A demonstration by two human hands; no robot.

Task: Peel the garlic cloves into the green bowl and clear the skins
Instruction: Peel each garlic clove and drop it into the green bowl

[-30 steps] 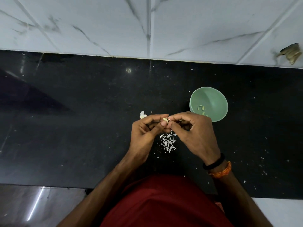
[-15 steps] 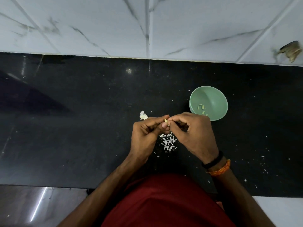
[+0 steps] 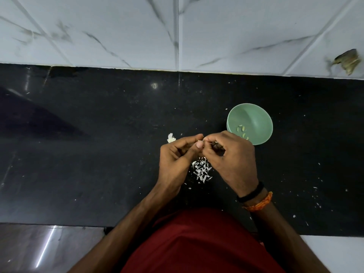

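Head view: both hands (image 3: 203,143) pinched together as before, garlic clove now hidden between fingertips.

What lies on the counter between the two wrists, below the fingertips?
In the head view, a small pile of white garlic skins lies on the black counter between the left hand and right hand.

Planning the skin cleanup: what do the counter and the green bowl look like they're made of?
Counter: probably polished black stone, granite perhaps; it is glossy, mirrors the light and shows fine pale specks. Green bowl: looks like matte plastic or melamine, with an even pale green, a thin rim and no glaze shine; ceramic can't be ruled out.
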